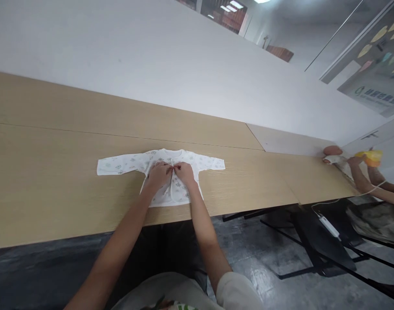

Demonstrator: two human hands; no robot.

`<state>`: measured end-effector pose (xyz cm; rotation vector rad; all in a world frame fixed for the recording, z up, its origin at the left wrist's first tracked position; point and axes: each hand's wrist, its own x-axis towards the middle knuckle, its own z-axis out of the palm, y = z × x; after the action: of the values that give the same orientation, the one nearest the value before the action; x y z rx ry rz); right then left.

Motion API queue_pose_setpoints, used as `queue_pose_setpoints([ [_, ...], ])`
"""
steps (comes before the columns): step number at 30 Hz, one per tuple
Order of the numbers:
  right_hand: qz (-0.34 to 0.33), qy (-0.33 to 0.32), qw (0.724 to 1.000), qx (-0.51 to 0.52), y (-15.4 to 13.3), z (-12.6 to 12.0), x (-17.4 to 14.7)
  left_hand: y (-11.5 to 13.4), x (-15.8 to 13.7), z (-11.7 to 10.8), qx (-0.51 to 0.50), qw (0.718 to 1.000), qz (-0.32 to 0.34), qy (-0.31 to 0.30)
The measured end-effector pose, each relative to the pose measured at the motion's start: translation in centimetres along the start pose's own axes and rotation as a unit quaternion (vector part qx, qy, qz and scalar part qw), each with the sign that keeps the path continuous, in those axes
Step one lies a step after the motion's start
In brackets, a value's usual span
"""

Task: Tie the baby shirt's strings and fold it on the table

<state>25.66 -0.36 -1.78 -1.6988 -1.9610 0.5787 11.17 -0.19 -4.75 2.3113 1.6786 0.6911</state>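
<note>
A small white baby shirt (180, 196) with a scattered print lies spread on the table (70, 193), its long sleeves stretched out to both sides. My left hand (159, 174) rests on the chest, its fingertips pinching the front edge just left of the middle opening. Opposite it, my right hand (184, 172) pinches the other front edge, the two sets of fingertips almost meeting. Below them the front opening runs down to the hem. Any fastener between the fingers is too small to make out.
A white wall (119, 56) rises behind the table. At the far right another person's arms (361, 176) work near a yellow item (371, 157). Black folding chairs (323, 241) stand below the table edge, with a white power strip (329, 226) on a cable.
</note>
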Motion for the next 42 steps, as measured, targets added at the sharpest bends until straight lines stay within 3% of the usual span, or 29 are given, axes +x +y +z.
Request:
queue_pose_setpoints([
  [13,0.051,-0.004,0.999,0.018,0.0,-0.1,0.2,1.1,0.2,0.0,0.011,0.999,-0.048,0.009],
  [20,0.079,0.018,0.997,0.004,0.3,0.0,0.2,1.3,0.4,-0.1,-0.047,0.996,-0.068,0.018],
  [34,0.050,0.014,0.994,0.095,1.0,-0.2,0.6,1.3,0.2,0.2,-0.058,0.996,-0.069,0.017],
  [42,0.043,0.003,0.990,0.132,0.8,-0.4,0.5,0.9,0.4,0.3,-0.120,0.990,-0.075,0.021],
])
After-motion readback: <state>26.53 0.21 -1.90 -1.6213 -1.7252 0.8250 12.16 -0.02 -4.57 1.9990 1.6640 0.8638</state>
